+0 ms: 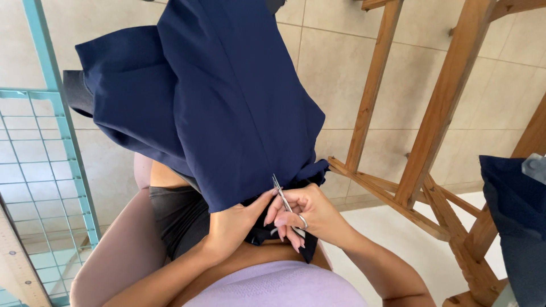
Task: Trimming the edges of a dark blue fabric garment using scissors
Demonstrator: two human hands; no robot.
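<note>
A large navy blue garment drapes over my lap and hangs away from me. My left hand pinches the garment's lower edge from underneath. My right hand holds a thin metal tool, like small snips or tweezers, with its tip pointing up against the fabric edge. A ring sits on one finger of the right hand. The two hands touch each other at the fabric's bunched hem.
A wooden frame of slanted beams stands to the right on the tiled floor. A teal wire-mesh rack is at the left. More dark blue cloth lies at the far right.
</note>
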